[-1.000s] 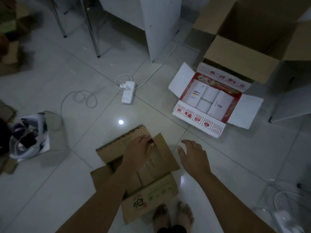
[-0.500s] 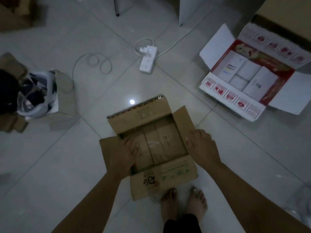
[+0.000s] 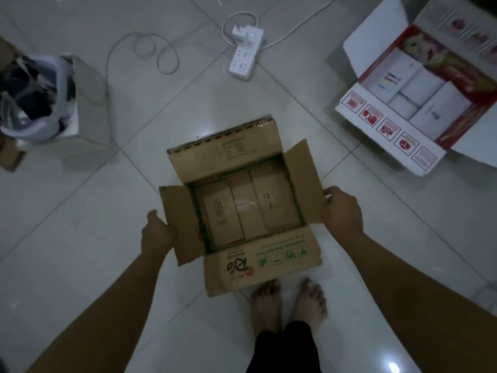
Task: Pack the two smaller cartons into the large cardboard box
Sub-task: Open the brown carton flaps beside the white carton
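Note:
A brown carton (image 3: 258, 265) with green print stands on the tiled floor before my bare feet, all its flaps open. Several brown packets (image 3: 250, 205) fill its inside. My left hand (image 3: 157, 232) grips the carton's left side under the left flap. My right hand (image 3: 341, 210) holds its right side under the right flap. A second carton, white and red (image 3: 387, 127), lies open at the upper right with white boxes (image 3: 419, 92) inside. The large cardboard box is out of view.
A white power strip (image 3: 246, 53) with a plugged adapter and looping cables lies at the top centre. A paper bag with a plastic bag of dark things (image 3: 43, 98) stands at the left. Cardboard scraps (image 3: 10, 157) lie at the far left edge.
My left hand came out of the brown carton and went to its left side; my right hand went to its right side. The view tilted down, and the large box left the frame.

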